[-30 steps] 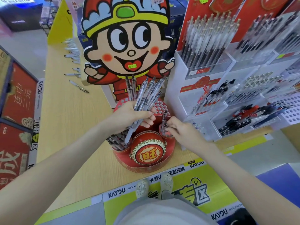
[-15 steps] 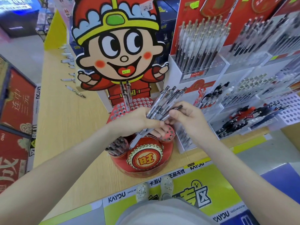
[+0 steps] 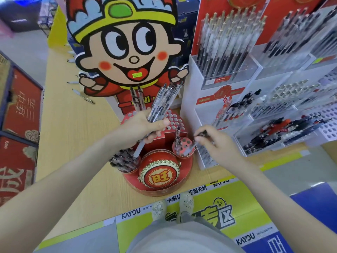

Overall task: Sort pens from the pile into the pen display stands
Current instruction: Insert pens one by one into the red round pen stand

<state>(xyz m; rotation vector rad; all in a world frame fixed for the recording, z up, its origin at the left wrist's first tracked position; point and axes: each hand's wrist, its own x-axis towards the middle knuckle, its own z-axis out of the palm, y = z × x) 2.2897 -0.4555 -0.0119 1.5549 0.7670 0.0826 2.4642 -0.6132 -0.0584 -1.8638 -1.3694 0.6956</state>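
Above the red display stand [image 3: 158, 187], the left hand [image 3: 142, 128] grips a bundle of pens [image 3: 162, 103]. The right hand [image 3: 215, 143] pinches a single pen [image 3: 190, 149], its lower end at the stand's small right cup [image 3: 186, 156]. The stand sits on the wooden tabletop [image 3: 73, 143].

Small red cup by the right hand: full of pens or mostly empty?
Mostly empty. The small red cup holds only a few pens; several holes show bare. The right hand pinches another pen at it.
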